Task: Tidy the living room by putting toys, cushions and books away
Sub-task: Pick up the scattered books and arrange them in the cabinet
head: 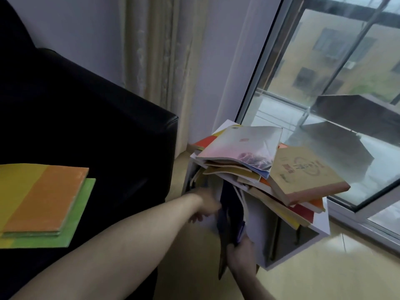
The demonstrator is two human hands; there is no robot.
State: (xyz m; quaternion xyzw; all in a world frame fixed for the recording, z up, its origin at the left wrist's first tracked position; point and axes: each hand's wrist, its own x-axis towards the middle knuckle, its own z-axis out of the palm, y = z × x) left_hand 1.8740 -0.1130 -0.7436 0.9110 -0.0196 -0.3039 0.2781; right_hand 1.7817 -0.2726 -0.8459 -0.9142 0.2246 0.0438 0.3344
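A: Where are we w/ the books?

B: Mid-shelving. Right hand [241,254] holds a dark book [230,215] by its lower edge, fingers curled round it, feeding it upright into the left compartment of the white shelf unit [322,224] by the window [324,83]. Left hand [204,203] is at the compartment mouth, beside the book; it's motion-blurred, so I can't tell if its fingers are spread or gripping.

A: And the rest?

B: A messy pile of books [259,169] sits on top of the unit, incl. a pink-white one [242,146] and a tan one [303,174] hanging over the right edge. Two more, orange book [45,198] on a green one [80,213], lie on the black sofa [97,115], well apart from the shelf.

A: Tips for this step?

B: My read: the slot already looks crammed w/ loose pages, so use the left hand to press those aside and open a gap, then slide the dark book straight in, spine vertical, no twisting. Go slow near the top; the overhanging pile looks unstable, and a bump to the unit could tip the tan one off. Prob. worth squaring that pile next, then fetching the sofa pair.
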